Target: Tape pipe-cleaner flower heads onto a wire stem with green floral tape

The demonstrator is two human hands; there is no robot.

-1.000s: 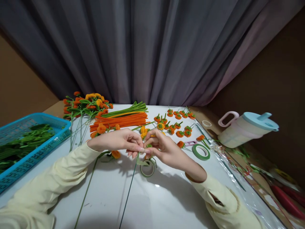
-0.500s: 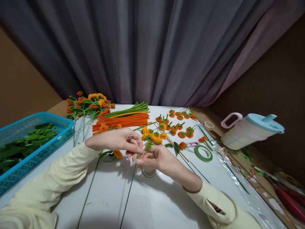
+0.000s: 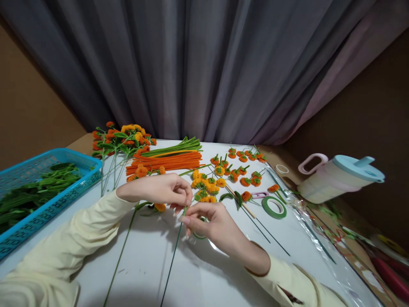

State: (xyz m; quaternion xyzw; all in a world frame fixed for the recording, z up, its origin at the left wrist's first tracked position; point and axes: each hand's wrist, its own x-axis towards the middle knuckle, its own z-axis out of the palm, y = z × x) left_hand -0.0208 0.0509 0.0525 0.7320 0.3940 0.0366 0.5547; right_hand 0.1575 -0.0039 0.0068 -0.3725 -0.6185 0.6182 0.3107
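Note:
Both my hands meet above the middle of the white table over a thin dark green wire stem (image 3: 173, 255), which slants down toward the front edge. My left hand (image 3: 168, 189) is closed, its thumb and fingers pinching the stem's upper end. Just below, my right hand (image 3: 209, 221) pinches the same stem near its green-wrapped top. Whatever sits between the fingertips is mostly covered. Under my right hand lies a roll of tape (image 3: 200, 236), partly hidden. A green stem with a yellow-orange flower (image 3: 159, 207) rests beside my left wrist.
A blue basket (image 3: 64, 204) of green leaves stands left. Behind lie finished flowers (image 3: 128, 138), orange pipe cleaners (image 3: 166, 162) and green pipe cleaners (image 3: 175, 147). Yellow flower heads (image 3: 207, 185), orange flower heads (image 3: 245, 181), green tape (image 3: 274, 207) and a cup (image 3: 338, 179) are right.
My right hand has shifted slightly down and to the right, its fingers still at the stem. My left hand stays nearly in place. The whole view has shifted slightly.

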